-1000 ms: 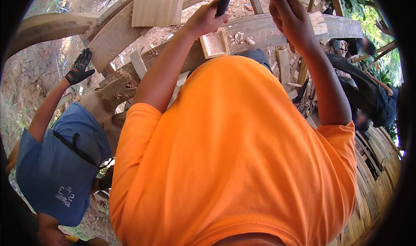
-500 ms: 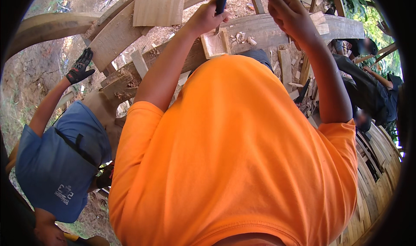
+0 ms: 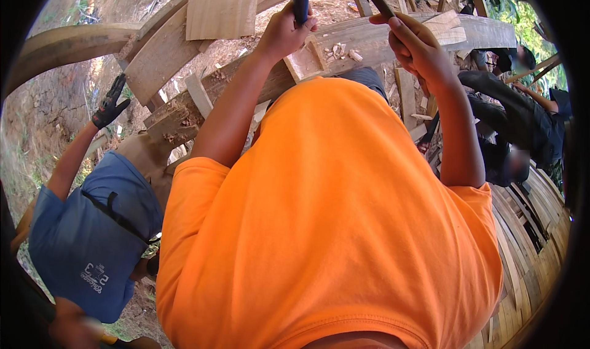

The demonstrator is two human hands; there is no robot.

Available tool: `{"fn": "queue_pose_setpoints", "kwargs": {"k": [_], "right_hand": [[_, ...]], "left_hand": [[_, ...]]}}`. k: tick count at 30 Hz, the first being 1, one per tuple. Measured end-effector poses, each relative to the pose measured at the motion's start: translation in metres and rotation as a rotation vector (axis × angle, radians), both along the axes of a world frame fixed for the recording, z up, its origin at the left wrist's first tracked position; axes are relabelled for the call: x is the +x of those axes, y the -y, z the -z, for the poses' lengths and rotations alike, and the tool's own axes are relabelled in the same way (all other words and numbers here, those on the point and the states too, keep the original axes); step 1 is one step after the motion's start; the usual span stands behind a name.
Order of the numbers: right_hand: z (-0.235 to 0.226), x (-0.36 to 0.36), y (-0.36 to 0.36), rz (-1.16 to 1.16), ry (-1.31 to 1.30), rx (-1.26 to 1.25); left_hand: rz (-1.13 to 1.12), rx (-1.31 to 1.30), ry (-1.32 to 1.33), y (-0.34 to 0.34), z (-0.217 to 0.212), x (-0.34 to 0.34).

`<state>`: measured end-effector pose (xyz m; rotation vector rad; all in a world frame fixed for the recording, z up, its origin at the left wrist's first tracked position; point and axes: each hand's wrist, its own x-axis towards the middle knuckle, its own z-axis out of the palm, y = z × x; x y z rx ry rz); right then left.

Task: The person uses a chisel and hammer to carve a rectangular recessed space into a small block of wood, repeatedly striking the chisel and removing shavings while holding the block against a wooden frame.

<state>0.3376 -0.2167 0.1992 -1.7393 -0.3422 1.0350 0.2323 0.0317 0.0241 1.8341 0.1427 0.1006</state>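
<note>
My left hand [image 3: 283, 34] is wrapped round the dark handle of a chisel [image 3: 300, 6] with a yellow ring at its top. The chisel's blade is hidden behind the hand. Just beside that hand, a squared recess [image 3: 305, 60] is cut into a thick wooden beam [image 3: 375, 39]. Up and to the right, my right hand [image 3: 421, 51] grips a dark hammer [image 3: 376, 0] by its handle, forefinger stretched along it. The hammer's head is partly cut off by the top edge. Pale wood chips [image 3: 337, 52] lie on the beam right of the recess.
Left of me, a person in a blue shirt [image 3: 92, 244] reaches a black-gloved hand [image 3: 110, 108] to a curved plank [image 3: 153, 66]. A square board [image 3: 221, 15] rests on the timbers. Other people in dark clothes [image 3: 522, 115] are at right, above a planked surface [image 3: 528, 250].
The hammer has swung lower and more of it shows at the top. My left hand and the chisel have shifted slightly left and down. The neighbour's gloved hand has turned edge-on.
</note>
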Motion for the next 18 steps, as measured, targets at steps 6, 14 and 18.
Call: {"fn": "queue_pose_setpoints", "kwargs": {"k": [6,14,18], "right_hand": [[-0.012,-0.007,0.000,0.011,-0.002,0.020],[-0.013,-0.012,0.005,0.004,0.028,0.067],[-0.014,-0.012,0.005,0.012,0.035,0.072]], "left_hand": [[-0.015,0.038,0.071,0.007,-0.013,0.009],[0.061,0.035,0.053,0.005,-0.011,0.011],[0.102,0.027,0.074,0.002,-0.014,0.013]]}}
